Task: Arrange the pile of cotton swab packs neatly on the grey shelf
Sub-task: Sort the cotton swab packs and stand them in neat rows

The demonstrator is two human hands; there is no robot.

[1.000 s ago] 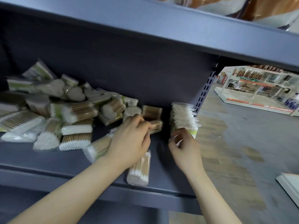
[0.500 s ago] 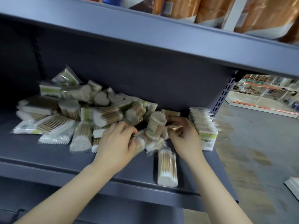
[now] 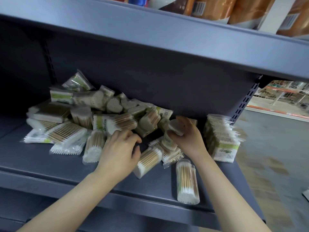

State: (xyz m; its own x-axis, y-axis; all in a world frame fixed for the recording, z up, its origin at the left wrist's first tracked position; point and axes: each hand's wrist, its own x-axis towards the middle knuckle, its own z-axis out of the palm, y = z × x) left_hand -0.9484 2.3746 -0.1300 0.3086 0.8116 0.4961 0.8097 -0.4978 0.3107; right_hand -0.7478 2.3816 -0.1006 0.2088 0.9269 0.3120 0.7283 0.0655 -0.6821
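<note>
A loose pile of cotton swab packs (image 3: 93,119) lies across the grey shelf (image 3: 41,164). At the shelf's right end a tidy row of flat packs (image 3: 220,139) stands on edge. My right hand (image 3: 187,136) grips a round upright pack (image 3: 172,131) by its top, just left of that row. My left hand (image 3: 120,148) rests with curled fingers on packs at the pile's front; what it grips is hidden. One cylindrical pack (image 3: 187,181) lies alone near the front edge.
The upper shelf board (image 3: 150,36) hangs low over the pile and carries orange-brown bags (image 3: 242,9). A slotted upright (image 3: 244,102) marks the shelf's right end. Beyond it lies open shop floor (image 3: 275,156).
My right hand left the standing row, moved left into the pile and took hold of a round pack. My left hand shifted slightly along the pile's front. The camera drew closer.
</note>
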